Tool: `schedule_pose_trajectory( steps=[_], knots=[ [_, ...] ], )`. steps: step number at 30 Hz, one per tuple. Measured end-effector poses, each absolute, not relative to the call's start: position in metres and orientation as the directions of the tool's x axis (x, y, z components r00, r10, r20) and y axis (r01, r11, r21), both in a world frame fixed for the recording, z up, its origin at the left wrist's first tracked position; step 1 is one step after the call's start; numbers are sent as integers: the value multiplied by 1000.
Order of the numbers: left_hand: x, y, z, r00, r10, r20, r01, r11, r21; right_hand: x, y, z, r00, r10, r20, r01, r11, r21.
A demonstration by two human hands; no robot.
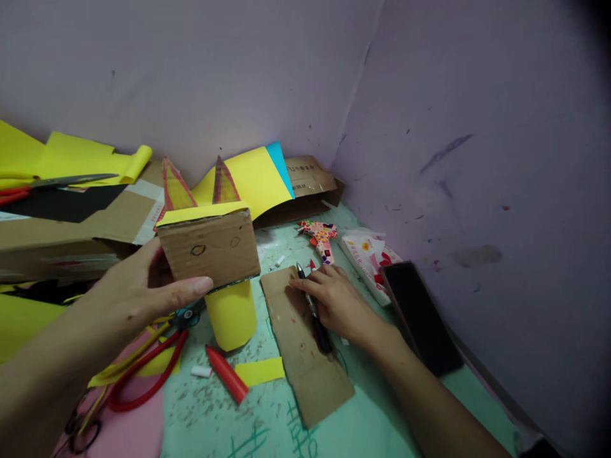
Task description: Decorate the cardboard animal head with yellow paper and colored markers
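My left hand (138, 289) grips a cardboard box (210, 245) shaped like an animal head, with a yellow top, two pointed ears and small drawn eyes. It sits on a yellow paper cylinder (232, 315). My right hand (334, 299) rests on a strip of brown cardboard (305, 350) lying on the green table (382, 407), fingers closed around a black pen (315, 315).
A red marker (226, 375) and a yellow paper scrap (260, 371) lie in front. Red-handled scissors (147, 372) sit at the left on pink paper. A dark phone (420, 315), a tissue pack (370, 254) and a patterned glue gun (321, 236) are at the right. Yellow sheets and cardboard pile up behind.
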State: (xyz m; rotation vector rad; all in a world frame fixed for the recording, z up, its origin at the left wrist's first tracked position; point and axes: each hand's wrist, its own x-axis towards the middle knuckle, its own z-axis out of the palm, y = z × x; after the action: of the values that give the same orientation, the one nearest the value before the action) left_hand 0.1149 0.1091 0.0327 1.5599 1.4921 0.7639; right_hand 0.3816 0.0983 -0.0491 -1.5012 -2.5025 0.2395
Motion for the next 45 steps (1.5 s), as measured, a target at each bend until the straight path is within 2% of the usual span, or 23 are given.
schedule_pose_trajectory(
  steps=[8, 12, 17, 21, 30, 39, 42, 45],
  knots=[
    [114, 113, 31, 124, 986, -112, 486, 38, 873, 383, 97, -45, -428, 899, 95, 857, 437, -272],
    [113, 114, 31, 127, 985, -117, 473, 43, 880, 390, 97, -44, -379, 907, 186, 869, 418, -266],
    [114, 114, 34, 100, 986, -130, 534, 57, 843, 409, 94, -38, -154, 913, 379, 906, 283, -313],
    [114, 115, 34, 84, 983, -163, 544, 92, 834, 419, 93, -31, 27, 900, 436, 914, 154, -375],
    [114, 114, 33, 71, 978, -196, 513, 133, 848, 411, 90, -31, 9, 973, 232, 943, 69, -325],
    [116, 110, 38, 112, 967, -230, 413, 165, 895, 386, 98, -41, -230, 973, 33, 964, 232, -127],
    [117, 108, 39, 156, 970, -184, 318, 127, 939, 383, 103, -41, -265, 964, 12, 962, 266, -61],
    [119, 107, 39, 129, 982, -141, 211, 112, 971, 385, 109, -40, -311, 950, 14, 950, 311, -5]
  ],
)
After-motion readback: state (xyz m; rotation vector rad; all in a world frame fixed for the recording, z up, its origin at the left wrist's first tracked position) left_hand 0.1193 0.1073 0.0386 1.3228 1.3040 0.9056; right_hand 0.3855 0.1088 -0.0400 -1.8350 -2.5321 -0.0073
